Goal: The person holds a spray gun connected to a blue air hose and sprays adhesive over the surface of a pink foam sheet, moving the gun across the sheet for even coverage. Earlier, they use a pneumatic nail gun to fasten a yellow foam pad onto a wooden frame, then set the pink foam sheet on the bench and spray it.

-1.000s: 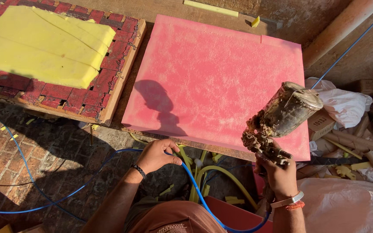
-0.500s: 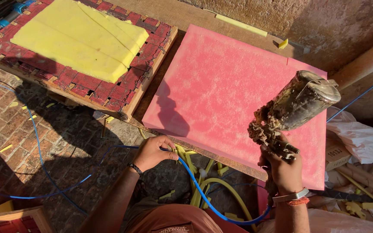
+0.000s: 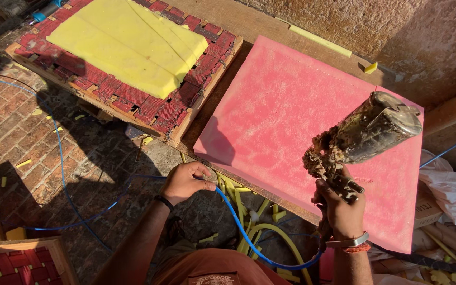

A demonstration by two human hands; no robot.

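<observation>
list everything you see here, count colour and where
spray gun: 1, dark and crusted, raised over the pink sheet in the right hand
air hose: 1, blue, running from the left hand to below the gun
pink foam sheet: 1, centre right, lying flat
yellow foam sheet: 1, upper left, on the red frame
red gridded frame: 1, wood-edged, upper left
foam offcuts: several, yellow, under the pink sheet's near edge
brick floor: reddish, left
left hand: 1, gripping the hose
right hand: 1, gripping the gun
</observation>
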